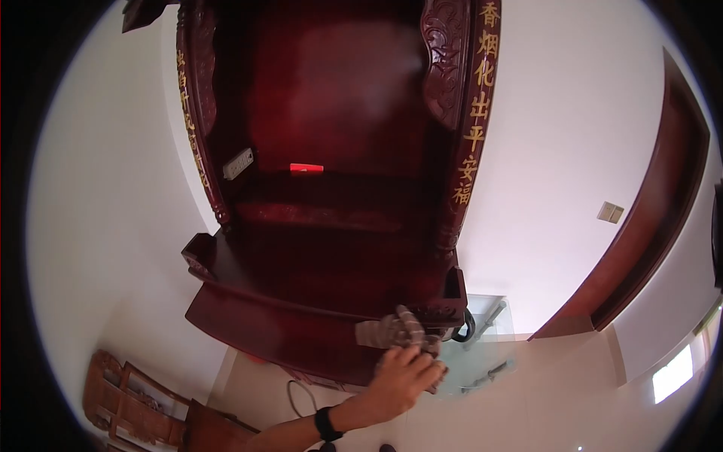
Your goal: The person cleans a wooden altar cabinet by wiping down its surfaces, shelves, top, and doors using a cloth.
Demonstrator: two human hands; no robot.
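My left hand, with a black band on its wrist, reaches in from the lower left. Its fingers are closed on a grey-brown striped cloth. The cloth lies bunched against the right front corner of a dark red wooden altar cabinet, partly over the lower ledge and the raised edge above it. Gold characters run down both side posts. Inside the cabinet, a small red object sits at the back, and a white power strip is on the left side. My right hand is out of view.
A carved wooden chair stands at the lower left. Right of the cabinet is a glass-topped table. A cable loop hangs below the ledge. A wall switch and a dark wooden door frame are on the right.
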